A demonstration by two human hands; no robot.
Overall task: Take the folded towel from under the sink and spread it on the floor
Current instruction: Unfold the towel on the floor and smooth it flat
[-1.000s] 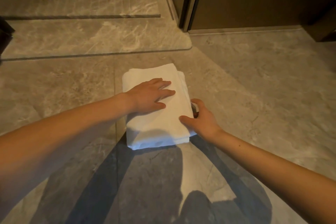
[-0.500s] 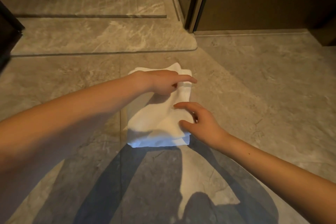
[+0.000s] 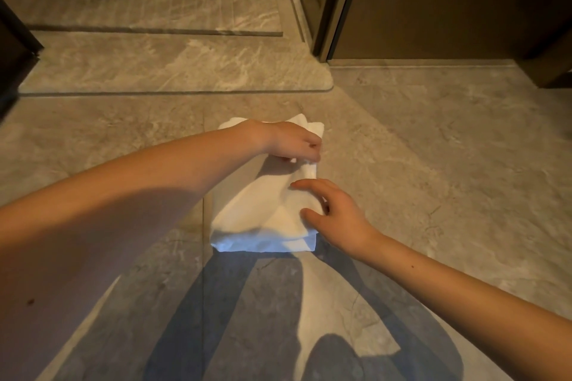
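Observation:
A white folded towel (image 3: 260, 219) lies on the grey marble floor (image 3: 433, 164) in the middle of the view. My left hand (image 3: 294, 142) reaches across its far right corner, fingers curled, and pinches the top layer, which is lifted and creased there. My right hand (image 3: 328, 210) is at the towel's near right edge with fingers bent; the thumb rests on the top surface and the fingertips touch the cloth. The far left part of the towel is hidden behind my left forearm.
A raised marble step with a rounded corner (image 3: 173, 71) runs across the floor beyond the towel. A dark door frame (image 3: 340, 3) and a brown panel stand at the back right. A dark object (image 3: 12, 52) sits at the left edge. My shadows fall on the near floor.
My left hand left the flat top of the towel, moved to its far right corner and pinched the top layer up. My right hand moved from the side edge onto the towel.

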